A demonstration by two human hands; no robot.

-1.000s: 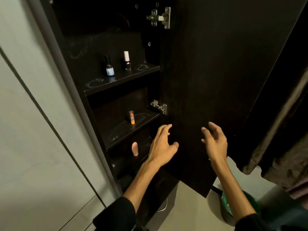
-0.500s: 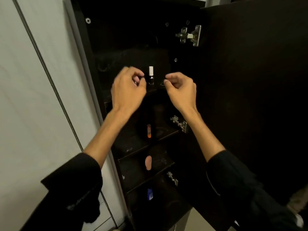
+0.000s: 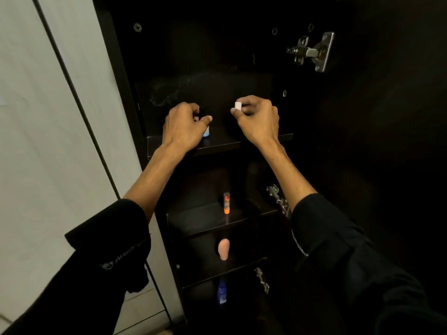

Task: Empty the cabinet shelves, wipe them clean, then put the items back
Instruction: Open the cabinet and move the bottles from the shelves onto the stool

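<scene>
Cabinet (image 3: 116, 76): dark, tall and narrow, standing open against a pale wall (image 3: 48, 117), its door (image 3: 387, 141) swinging out to the right on metal hinges (image 3: 312, 52).
Top shelf (image 3: 217, 143): dusty, smeared on the back panel, both hands working over it.
Left hand (image 3: 183, 126): reaching in from a black sleeve (image 3: 104, 257), fingers curling closed over a small bottle with a blue label (image 3: 206, 133) that is standing on the shelf; most of the bottle is hiding behind the hand.
Right hand (image 3: 256, 119): pinching a white-capped bottle (image 3: 238, 105) between thumb and fingertips, only the cap showing.
Second shelf: orange-based tube (image 3: 226, 203) standing upright near the middle.
Third shelf: pink rounded item (image 3: 223, 249) sitting near the middle.
Lowest space: blue bottle (image 3: 222, 291) showing dimly.
</scene>
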